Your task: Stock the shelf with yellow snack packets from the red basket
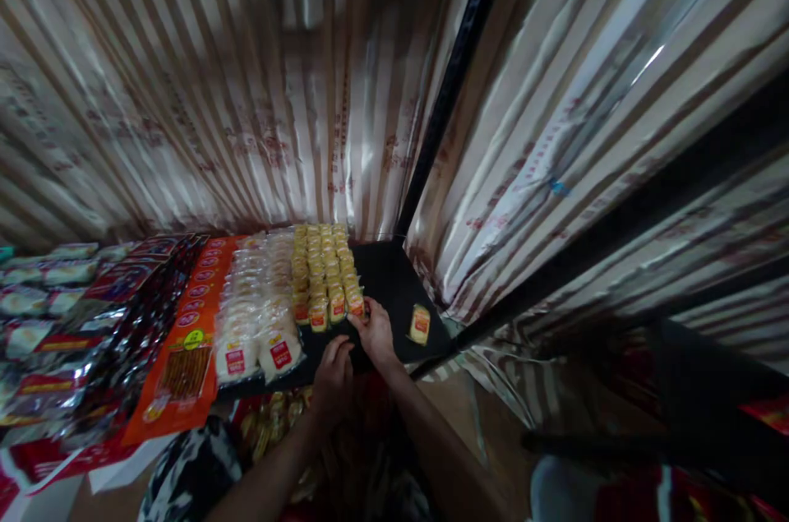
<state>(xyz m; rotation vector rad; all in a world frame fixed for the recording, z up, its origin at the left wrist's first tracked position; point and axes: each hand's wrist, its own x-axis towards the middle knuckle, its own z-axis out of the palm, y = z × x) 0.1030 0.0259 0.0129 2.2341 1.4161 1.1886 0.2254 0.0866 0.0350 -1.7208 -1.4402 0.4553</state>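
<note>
My right hand (375, 333) is at the front of the rightmost row of small yellow packets. Its thumb and fingers close on the small yellow snack packet (356, 305) with a red label at that row's near end. Just left of it and lower, by the front edge of the black shelf (388, 279), is my left hand (334, 370). Its fingers are curled together, and nothing shows in them. Several tight rows of yellow packets (331, 267) stand left of my right hand. One more yellow packet (420, 325) lies apart to the right.
Clear bags of pale round food (280, 353) line up left of the yellow rows. Beyond them are an orange packet (191, 333) and dark shiny packs (132, 325). A black post (453, 86) rises behind, before striped sheeting (296, 94). Gold-wrapped pieces (271, 419) sit below the shelf.
</note>
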